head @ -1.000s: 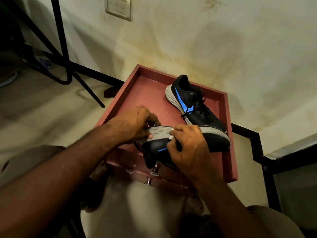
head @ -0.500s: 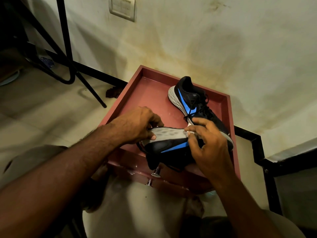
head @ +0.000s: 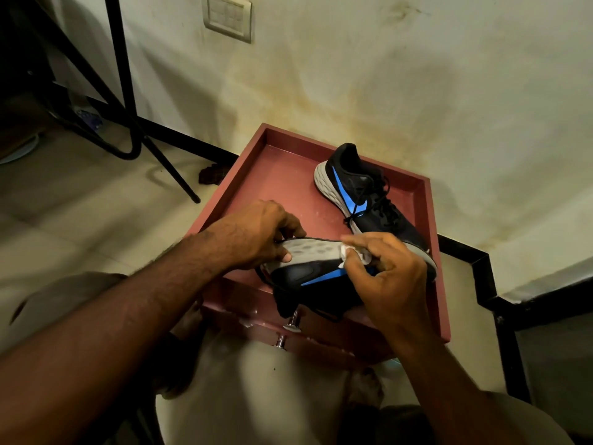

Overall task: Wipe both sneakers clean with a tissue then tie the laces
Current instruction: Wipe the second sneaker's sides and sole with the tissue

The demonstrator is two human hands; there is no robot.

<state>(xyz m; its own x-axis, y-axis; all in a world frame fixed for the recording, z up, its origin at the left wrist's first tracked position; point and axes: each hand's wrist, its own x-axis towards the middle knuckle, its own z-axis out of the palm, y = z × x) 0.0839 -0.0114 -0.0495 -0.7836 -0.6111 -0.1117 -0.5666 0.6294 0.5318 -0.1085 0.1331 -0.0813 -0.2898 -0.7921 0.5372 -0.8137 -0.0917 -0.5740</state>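
Near sneaker [head: 308, 277]: black with blue stripe, tipped on its side at the front edge of the red bench [head: 282, 175], grey sole facing up. Left hand [head: 256, 232]: fingers curled round its heel end. Right hand [head: 385, 277]: pinches a white tissue [head: 353, 253] against the sole edge. Second sneaker [head: 359, 194]: upright behind, laces loose, near the wall.

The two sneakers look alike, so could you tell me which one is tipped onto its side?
The near sneaker, gripped by the left hand; its grey sole faces up. The far sneaker stands upright.
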